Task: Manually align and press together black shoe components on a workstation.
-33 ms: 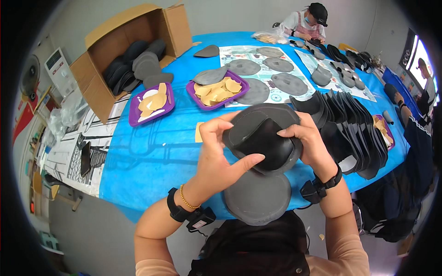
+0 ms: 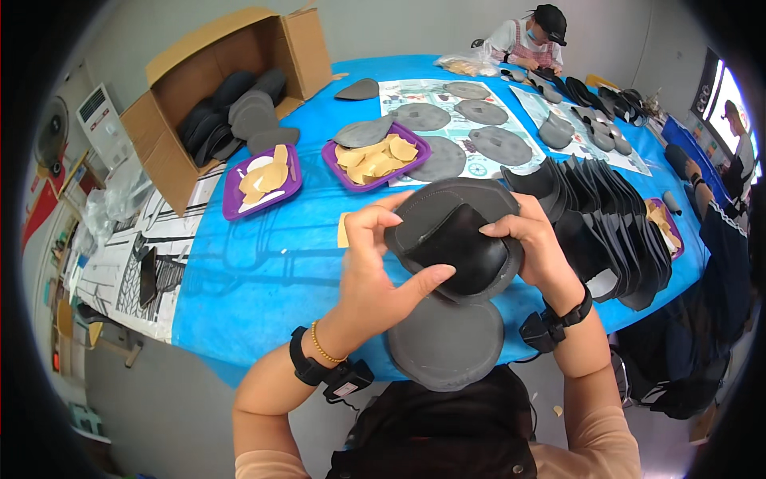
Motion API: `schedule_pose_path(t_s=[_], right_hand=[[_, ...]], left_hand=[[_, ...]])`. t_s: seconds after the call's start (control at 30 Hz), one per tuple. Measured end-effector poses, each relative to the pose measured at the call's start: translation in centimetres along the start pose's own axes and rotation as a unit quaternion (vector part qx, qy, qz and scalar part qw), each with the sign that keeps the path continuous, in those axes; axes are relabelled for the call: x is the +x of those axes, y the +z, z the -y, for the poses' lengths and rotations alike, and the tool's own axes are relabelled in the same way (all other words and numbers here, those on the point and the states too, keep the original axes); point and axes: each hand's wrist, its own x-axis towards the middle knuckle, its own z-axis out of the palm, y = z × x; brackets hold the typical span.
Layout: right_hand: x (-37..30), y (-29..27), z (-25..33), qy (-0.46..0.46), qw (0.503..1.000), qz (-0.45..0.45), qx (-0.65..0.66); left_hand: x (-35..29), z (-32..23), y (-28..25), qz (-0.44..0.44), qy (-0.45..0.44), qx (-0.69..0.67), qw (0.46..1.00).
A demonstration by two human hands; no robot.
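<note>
Above the near edge of the table I hold a dark grey, rounded stitched pad [image 2: 435, 203] with a shiny black curved piece [image 2: 463, 259] on its upper face. My left hand [image 2: 375, 275] grips the pad's left rim, fingers behind and thumb on the black piece. On the other side, my right hand [image 2: 531, 239] pinches the right rim, its thumb resting on the black piece's upper right edge. Beneath the held pad, a flat grey rounded pad [image 2: 447, 343] lies at the table's front edge, partly covered by it.
Two purple trays [image 2: 232, 203] [image 2: 425, 164] hold beige pieces. Nested black curved pads [image 2: 606, 231] stand in rows at right. A cardboard box [image 2: 179, 172] of dark pads sits far left. Grey pads lie on a printed sheet [image 2: 447, 104]. A co-worker [image 2: 535, 44] sits across the blue-covered table [image 2: 239, 295].
</note>
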Motion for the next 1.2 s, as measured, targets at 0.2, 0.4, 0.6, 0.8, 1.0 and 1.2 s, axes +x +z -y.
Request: schedule_pose_path(t_s=[0.2, 0.4, 0.6, 0.8, 1.0, 1.2], right_hand=[[0.6, -1.2, -0.5, 0.019, 0.995, -0.036, 0.094], [1.3, -1.6, -1.4, 0.005, 0.972, -0.034, 0.233], [1.3, -0.2, -1.9, 0.039, 0.966, -0.081, 0.241], [1.7, 0.1, -1.8, -0.015, 0.977, -0.066, 0.201], [2.7, -1.3, -1.6, -0.001, 0.99, -0.039, 0.136], [3.0, -3.3, -1.9, -0.16, 0.964, -0.134, -0.167]], left_hand=[[0.7, -1.3, -0.6, -0.026, -0.033, 0.096, 0.994], [0.4, -1.6, -0.2, -0.069, -0.139, -0.096, 0.983], [-0.2, -1.3, 0.1, -0.041, -0.078, -0.1, 0.991], [-0.4, -1.3, -0.7, -0.031, -0.18, -0.138, 0.973], [-0.1, -1.3, -1.1, 0.044, -0.354, -0.25, 0.9], [0.1, -2.6, -0.1, 0.042, -0.319, -0.122, 0.939]])
